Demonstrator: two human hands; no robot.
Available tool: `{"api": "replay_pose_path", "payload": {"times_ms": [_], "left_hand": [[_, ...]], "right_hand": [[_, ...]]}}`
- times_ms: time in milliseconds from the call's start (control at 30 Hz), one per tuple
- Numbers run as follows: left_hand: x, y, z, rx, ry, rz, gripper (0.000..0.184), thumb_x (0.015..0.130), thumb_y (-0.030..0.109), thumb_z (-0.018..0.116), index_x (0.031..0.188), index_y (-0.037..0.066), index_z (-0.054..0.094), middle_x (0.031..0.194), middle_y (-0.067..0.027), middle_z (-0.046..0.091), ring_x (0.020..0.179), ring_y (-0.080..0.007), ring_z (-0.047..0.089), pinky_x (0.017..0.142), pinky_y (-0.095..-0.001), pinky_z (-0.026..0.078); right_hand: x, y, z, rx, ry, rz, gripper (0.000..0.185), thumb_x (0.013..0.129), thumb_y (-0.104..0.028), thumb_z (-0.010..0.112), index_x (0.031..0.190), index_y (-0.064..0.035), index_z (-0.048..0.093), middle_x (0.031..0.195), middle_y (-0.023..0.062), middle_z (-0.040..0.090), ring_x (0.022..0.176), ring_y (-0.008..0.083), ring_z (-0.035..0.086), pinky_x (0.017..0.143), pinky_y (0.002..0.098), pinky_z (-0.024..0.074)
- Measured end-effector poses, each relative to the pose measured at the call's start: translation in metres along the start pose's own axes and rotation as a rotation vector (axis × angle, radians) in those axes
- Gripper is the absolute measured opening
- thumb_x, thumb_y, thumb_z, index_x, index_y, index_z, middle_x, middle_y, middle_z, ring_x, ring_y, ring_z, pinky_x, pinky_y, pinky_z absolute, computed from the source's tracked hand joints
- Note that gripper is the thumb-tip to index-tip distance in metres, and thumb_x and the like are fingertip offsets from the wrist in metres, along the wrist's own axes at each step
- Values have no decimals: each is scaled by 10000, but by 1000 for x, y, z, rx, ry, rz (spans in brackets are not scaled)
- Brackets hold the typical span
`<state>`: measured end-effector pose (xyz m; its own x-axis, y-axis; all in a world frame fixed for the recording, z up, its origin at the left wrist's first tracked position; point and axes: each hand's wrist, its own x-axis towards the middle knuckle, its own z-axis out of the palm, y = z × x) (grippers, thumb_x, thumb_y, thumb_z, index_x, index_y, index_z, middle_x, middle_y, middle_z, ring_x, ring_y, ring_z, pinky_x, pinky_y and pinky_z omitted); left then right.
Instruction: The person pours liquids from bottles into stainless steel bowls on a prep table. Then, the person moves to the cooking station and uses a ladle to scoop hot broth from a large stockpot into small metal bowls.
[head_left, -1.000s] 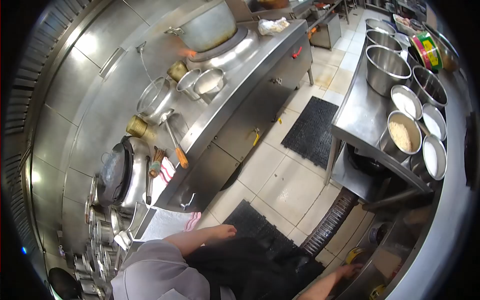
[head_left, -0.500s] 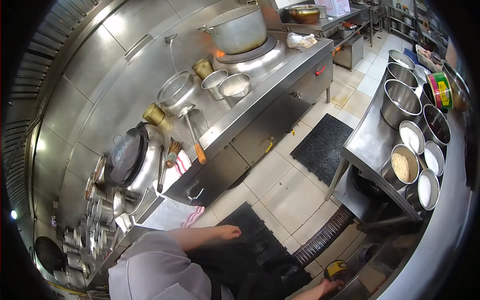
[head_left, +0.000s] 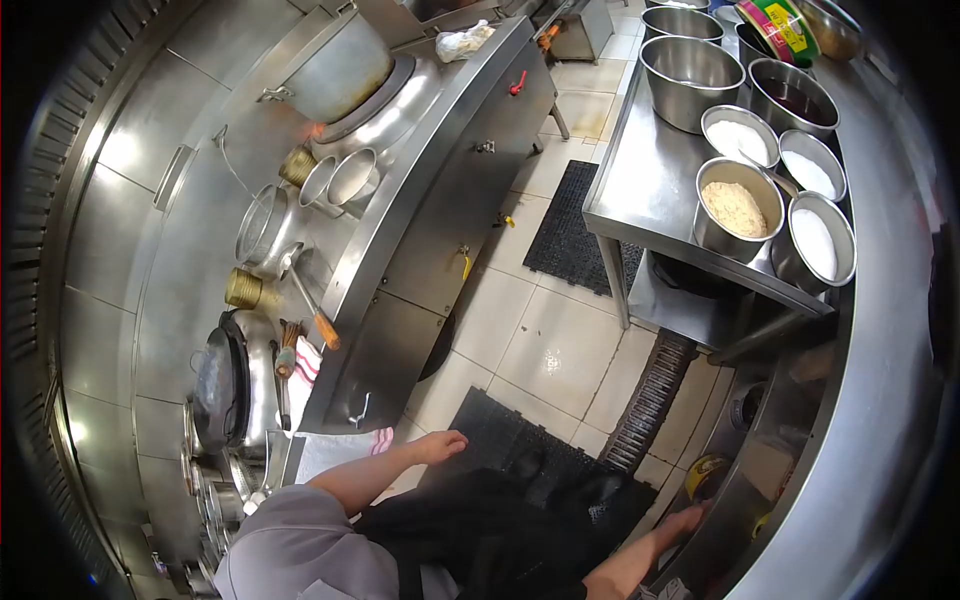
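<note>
One yellow-labelled container (head_left: 708,472) sits low, just right of the near end of the ribbed drain grate (head_left: 652,400). Beside it on the person's side of that near end, the right hand (head_left: 685,518) reaches in; its fingertips are in shadow, so whether they touch or grip anything cannot be told. By judgement, the reach is well advanced: the hand is down at the container's level. Nothing shows lifted clear, and any grasp and lift would be undone so far.

The right forearm comes up from the bottom edge, slanting toward the container. Well left of the grate, the left hand (head_left: 437,447) hangs above the black mat (head_left: 500,430), fingers loosely curled, nothing visible in them, the bare forearm stretched forward from a grey sleeve (head_left: 285,540). Past the grate's far end stands the steel table (head_left: 640,200) with its metal bowls; left across the floor from the grate runs the stove (head_left: 430,240).
</note>
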<state>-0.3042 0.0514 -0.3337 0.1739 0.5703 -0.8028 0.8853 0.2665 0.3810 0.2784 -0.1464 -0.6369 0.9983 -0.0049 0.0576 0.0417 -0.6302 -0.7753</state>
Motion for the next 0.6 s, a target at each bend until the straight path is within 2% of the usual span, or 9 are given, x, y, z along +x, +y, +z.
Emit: {"api": "replay_pose_path", "payload": {"times_ms": [33, 133, 200, 300, 367, 433, 500, 567, 600], "left_hand": [[4, 1, -1, -9, -6, 0, 385, 991, 335, 512, 1238, 51, 591, 1141, -134, 670, 1086, -254, 631, 942, -365, 483], [11, 1, -3, 2, -27, -10, 382, 991, 338, 511, 1229, 51, 597, 1134, -134, 673, 1081, -255, 632, 938, -364, 484], [13, 6, -3, 56, -45, -12, 377, 992, 334, 509, 1221, 49, 602, 1126, -132, 674, 1071, -255, 635, 932, -364, 486], [17, 12, -1, 66, -47, -24, 367, 990, 318, 514, 1220, 46, 601, 1131, -132, 674, 1066, -255, 637, 921, -364, 491], [16, 28, 0, 76, -63, 12, 357, 982, 303, 528, 1223, 49, 600, 1131, -138, 672, 1071, -264, 636, 920, -370, 496], [20, 53, 2, 117, -39, 150, 349, 973, 288, 544, 1227, 54, 600, 1133, -142, 667, 1074, -277, 634, 921, -377, 499], [21, 86, 9, 183, 23, 374, 345, 962, 274, 563, 1230, 61, 600, 1137, -143, 659, 1076, -294, 631, 923, -386, 502], [15, 139, 15, 121, 37, 507, 360, 948, 254, 585, 1247, 53, 580, 1153, -165, 635, 1059, -331, 632, 929, -408, 502], [9, 169, 19, 49, 10, 555, 377, 943, 250, 595, 1257, 45, 567, 1194, -178, 607, 1091, -344, 610, 947, -418, 490]], "right_hand": [[3, 4, -2, 36, -5, -5, 519, 966, -402, 577, 1254, 30, 593, 1306, 165, 596, 1126, 272, 583, 1026, 394, 414], [-29, -103, -43, 480, -40, 684, 473, 985, -379, 557, 1263, 3, 554, 1301, 139, 568, 1145, 284, 568, 1020, 418, 438], [-62, -80, -43, 871, -180, 563, 502, 976, -413, 566, 1278, -14, 520, 1300, 120, 545, 1176, 279, 547, 1011, 430, 453], [-78, -110, -41, 985, -163, 914, 589, 960, -467, 579, 1333, -23, 476, 1326, 114, 520, 1194, 255, 535, 995, 410, 475], [-93, -114, -27, 784, -404, 821, 716, 920, -525, 603, 1413, -59, 376, 1462, 122, 381, 1233, 263, 484, 1005, 442, 430], [-111, -120, -1, 419, -522, 490, 723, 927, -470, 620, 1424, -18, 351, 1487, 152, 360, 1272, 246, 449, 1059, 438, 368], [-125, -148, -3, 314, -878, 311, 622, 910, -385, 662, 1326, 44, 487, 1496, 187, 341, 1324, 302, 395, 1102, 440, 304], [-162, -171, -14, -24, -753, -175, 478, 867, -356, 702, 1142, 31, 647, 1475, 217, 333, 1326, 387, 356, 1092, 474, 306], [-177, -204, -34, -94, -807, -253, 418, 845, -343, 715, 1059, 14, 682, 1444, 218, 347, 1289, 412, 369, 1072, 477, 322]]}}
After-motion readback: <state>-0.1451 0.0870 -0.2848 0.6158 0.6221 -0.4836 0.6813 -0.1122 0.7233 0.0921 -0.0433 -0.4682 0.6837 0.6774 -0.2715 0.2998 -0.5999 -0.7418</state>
